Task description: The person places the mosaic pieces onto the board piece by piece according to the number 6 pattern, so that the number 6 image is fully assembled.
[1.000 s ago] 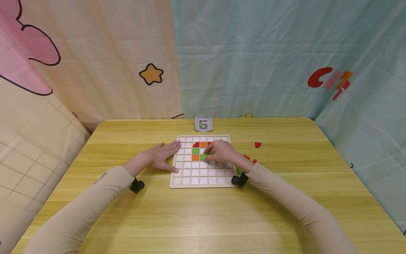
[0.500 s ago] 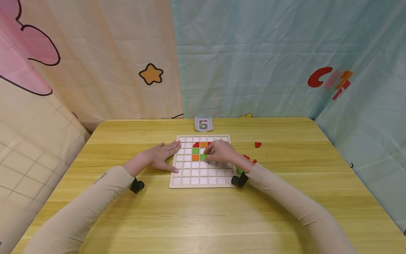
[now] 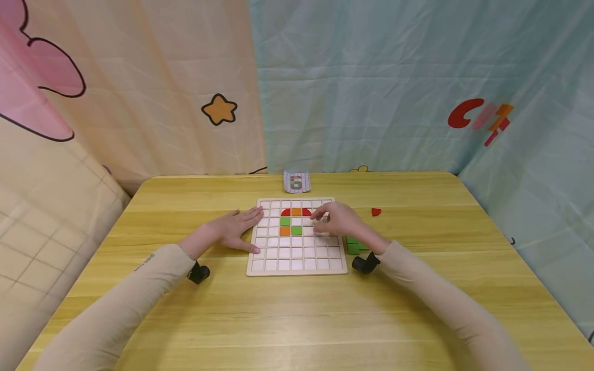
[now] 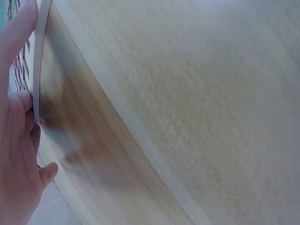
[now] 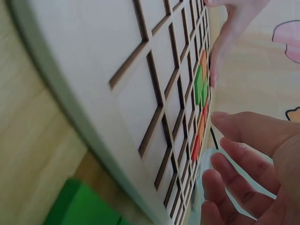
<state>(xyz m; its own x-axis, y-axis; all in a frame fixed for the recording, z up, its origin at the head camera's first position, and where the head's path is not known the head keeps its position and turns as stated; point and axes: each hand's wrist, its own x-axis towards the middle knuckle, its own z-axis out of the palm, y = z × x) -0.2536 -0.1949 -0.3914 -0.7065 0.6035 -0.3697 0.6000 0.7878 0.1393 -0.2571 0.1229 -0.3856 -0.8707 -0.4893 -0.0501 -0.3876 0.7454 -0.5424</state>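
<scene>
A wooden grid board [image 3: 297, 265] lies on the table, with several coloured tiles in its cells. Red rounded tiles flank an orange tile [image 3: 296, 212] in the upper row. Below, at the left, are a green tile [image 3: 285, 221] and an orange tile [image 3: 284, 231], with another green tile [image 3: 296, 230] beside the latter. My left hand [image 3: 234, 229] rests with spread fingers on the board's left edge. Above the board's right part is my right hand [image 3: 341, 219], its fingers loosely bent; the right wrist view shows nothing between thumb and fingers.
Behind the board lies a small card [image 3: 297, 182] printed with a coloured grid pattern. Green tiles [image 3: 353, 247] lie by the board's right edge, partly hidden by the right forearm. Farther right is a loose red rounded tile [image 3: 376, 212]. A curtain [image 3: 371, 103] hangs behind the table.
My right hand has let go of the green tile and moved right, uncovering it in its cell and the right red tile above. My left hand stays on the board's edge.
</scene>
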